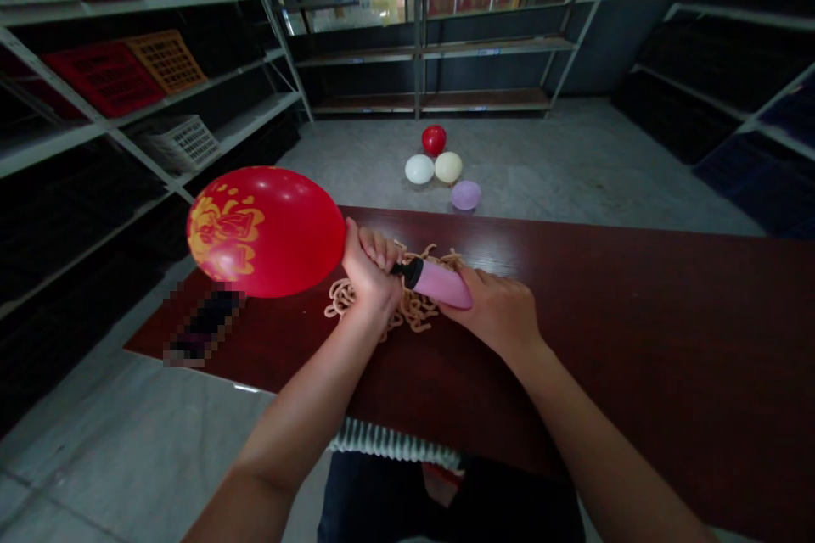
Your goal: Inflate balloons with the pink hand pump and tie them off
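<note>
A large red balloon (273,229) with a yellow printed figure sticks out to the left of my left hand (373,267), whose closed fingers grip its neck. My right hand (497,305) is wrapped round the far end of a pink hand pump (444,282). The pump's black nozzle end (409,272) points at my left hand, and its tip is hidden by the fingers there. Beneath both hands lies a tangle of tan uninflated balloons (420,311) on the dark red table (649,339).
A blurred-out phone-like object (207,324) rests on the table's left end. Beyond the table, red (434,140), white (419,169), cream (448,167) and purple (466,195) balloons lie on the floor. Shelves with crates (165,59) stand left; more racks stand behind and right.
</note>
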Available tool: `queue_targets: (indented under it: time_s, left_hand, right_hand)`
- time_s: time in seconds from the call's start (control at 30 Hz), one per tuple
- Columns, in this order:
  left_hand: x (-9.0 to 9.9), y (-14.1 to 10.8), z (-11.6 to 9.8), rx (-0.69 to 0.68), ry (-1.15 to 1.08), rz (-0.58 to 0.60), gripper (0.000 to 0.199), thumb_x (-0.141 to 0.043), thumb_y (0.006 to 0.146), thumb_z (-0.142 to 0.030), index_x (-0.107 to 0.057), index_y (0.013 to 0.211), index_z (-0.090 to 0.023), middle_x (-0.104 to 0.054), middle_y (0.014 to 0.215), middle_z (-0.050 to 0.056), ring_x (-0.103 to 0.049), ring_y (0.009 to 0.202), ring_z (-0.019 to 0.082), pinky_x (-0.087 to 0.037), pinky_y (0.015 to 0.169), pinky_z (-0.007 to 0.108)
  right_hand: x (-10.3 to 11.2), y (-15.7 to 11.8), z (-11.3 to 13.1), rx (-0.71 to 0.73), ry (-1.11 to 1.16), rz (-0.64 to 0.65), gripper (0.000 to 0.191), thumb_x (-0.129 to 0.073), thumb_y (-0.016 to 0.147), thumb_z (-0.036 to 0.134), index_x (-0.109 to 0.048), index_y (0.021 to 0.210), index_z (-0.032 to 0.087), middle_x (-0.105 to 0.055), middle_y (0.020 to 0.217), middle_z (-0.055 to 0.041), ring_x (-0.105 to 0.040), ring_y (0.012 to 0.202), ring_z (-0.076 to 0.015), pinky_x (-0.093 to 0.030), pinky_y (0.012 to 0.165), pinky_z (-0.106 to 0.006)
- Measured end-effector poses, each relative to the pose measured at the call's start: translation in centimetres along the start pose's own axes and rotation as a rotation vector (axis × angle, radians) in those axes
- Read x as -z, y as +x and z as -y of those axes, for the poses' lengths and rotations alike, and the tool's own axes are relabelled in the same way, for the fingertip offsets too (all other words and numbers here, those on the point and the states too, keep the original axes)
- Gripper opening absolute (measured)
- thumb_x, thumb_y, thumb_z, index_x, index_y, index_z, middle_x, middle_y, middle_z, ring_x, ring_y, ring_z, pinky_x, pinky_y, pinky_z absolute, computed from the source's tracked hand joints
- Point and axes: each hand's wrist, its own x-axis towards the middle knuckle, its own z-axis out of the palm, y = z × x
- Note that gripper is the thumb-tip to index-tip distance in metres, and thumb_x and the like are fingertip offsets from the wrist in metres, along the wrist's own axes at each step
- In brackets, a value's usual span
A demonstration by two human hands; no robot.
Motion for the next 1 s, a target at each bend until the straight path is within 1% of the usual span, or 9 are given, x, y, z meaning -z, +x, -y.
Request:
queue_targets:
  time_s: [0.1, 0.2, 0.3, 0.4, 0.5, 0.6, 0.73, 0.87, 1.0]
  left_hand:
    - [0.4, 0.7, 0.1, -0.004, -0.016, -0.040, 0.064, -0.046, 0.099, -0.050, -0.021, 0.049, -0.019, -0.019, 0.037, -0.006, -0.019, 0.031, 0.007, -0.023, 0.039, 0.025]
    - [0.8, 1.5, -0.1, -0.025, -0.041, -0.081, 0.063, -0.045, 0.100, -0.048, -0.020, 0.050, -0.019, -0.020, 0.038, -0.007, -0.018, 0.031, 0.007, -0.021, 0.039, 0.024]
    - [1.1, 2.4, -0.4, -0.031, -0.068, -0.118, 0.058, -0.040, 0.102, -0.039, -0.020, 0.052, -0.019, -0.019, 0.039, -0.007, -0.018, 0.032, 0.007, -0.020, 0.039, 0.025]
    - [1.5, 3.2, -0.6, -0.038, -0.104, -0.133, 0.054, -0.037, 0.103, -0.032, -0.021, 0.053, -0.020, -0.020, 0.039, -0.007, -0.019, 0.032, 0.007, -0.021, 0.040, 0.025]
    - [1.9, 4.0, -0.7, -0.045, -0.129, -0.152, 0.051, -0.037, 0.103, -0.030, -0.022, 0.055, -0.020, -0.022, 0.040, -0.008, -0.020, 0.032, 0.007, -0.021, 0.041, 0.025]
    - [2.5, 4.8, -0.8, -0.056, -0.154, -0.186, 0.048, -0.038, 0.101, -0.026, -0.022, 0.056, -0.020, -0.022, 0.040, -0.008, -0.021, 0.032, 0.006, -0.022, 0.042, 0.025]
    - [3.2, 5.9, -1.8, -0.083, -0.179, -0.242, 0.046, -0.036, 0.101, -0.026, -0.023, 0.057, -0.020, -0.023, 0.041, -0.008, -0.021, 0.032, 0.006, -0.023, 0.043, 0.025]
    - [3.4, 6.5, -3.5, -0.099, -0.190, -0.218, 0.047, -0.033, 0.102, -0.030, -0.022, 0.058, -0.020, -0.021, 0.042, -0.009, -0.020, 0.032, 0.006, -0.023, 0.044, 0.024]
    - [2.7, 5.7, -5.0, -0.116, -0.185, -0.143, 0.049, -0.031, 0.103, -0.031, -0.019, 0.057, -0.019, -0.020, 0.042, -0.008, -0.018, 0.032, 0.006, -0.022, 0.043, 0.024]
  right_hand:
    - [-0.4, 0.3, -0.2, -0.021, 0.016, 0.001, 0.051, -0.065, 0.079, 0.058, -0.068, 0.114, 0.022, -0.076, 0.086, -0.0061, -0.066, 0.067, -0.0214, -0.036, 0.060, -0.031]
    - [-0.7, 0.7, 0.1, -0.031, 0.040, -0.017, 0.049, -0.065, 0.079, 0.059, -0.068, 0.112, 0.023, -0.076, 0.091, -0.0055, -0.067, 0.072, -0.0213, -0.036, 0.064, -0.031]
    - [-1.0, 1.1, 0.3, -0.014, 0.026, -0.052, 0.051, -0.064, 0.080, 0.061, -0.068, 0.110, 0.020, -0.075, 0.093, -0.0078, -0.066, 0.075, -0.0218, -0.035, 0.066, -0.031]
    - [-1.2, 1.2, -0.1, 0.014, -0.048, -0.087, 0.051, -0.061, 0.083, 0.062, -0.068, 0.106, 0.018, -0.074, 0.090, -0.0098, -0.064, 0.076, -0.0225, -0.032, 0.067, -0.032]
    - [-1.3, 1.0, -1.1, 0.043, -0.117, -0.093, 0.047, -0.057, 0.087, 0.060, -0.067, 0.107, 0.019, -0.074, 0.090, -0.0093, -0.062, 0.079, -0.0227, -0.030, 0.072, -0.033]
    - [-1.5, 0.8, -2.5, 0.040, -0.171, -0.086, 0.043, -0.056, 0.089, 0.056, -0.066, 0.108, 0.019, -0.073, 0.093, -0.0090, -0.060, 0.083, -0.0235, -0.030, 0.081, -0.036]
    - [-1.5, 0.6, -4.4, 0.009, -0.221, -0.084, 0.043, -0.058, 0.088, 0.054, -0.065, 0.110, 0.019, -0.073, 0.098, -0.0107, -0.059, 0.089, -0.0256, -0.030, 0.086, -0.039]
    - [-0.8, 0.4, -5.8, -0.021, -0.217, -0.103, 0.041, -0.061, 0.086, 0.048, -0.063, 0.116, 0.019, -0.071, 0.103, -0.0121, -0.057, 0.095, -0.0280, -0.032, 0.086, -0.039]
    - [-0.2, 0.2, -6.0, -0.056, -0.176, -0.122, 0.045, -0.061, 0.085, 0.047, -0.062, 0.120, 0.019, -0.069, 0.107, -0.0127, -0.056, 0.098, -0.0293, -0.034, 0.084, -0.039]
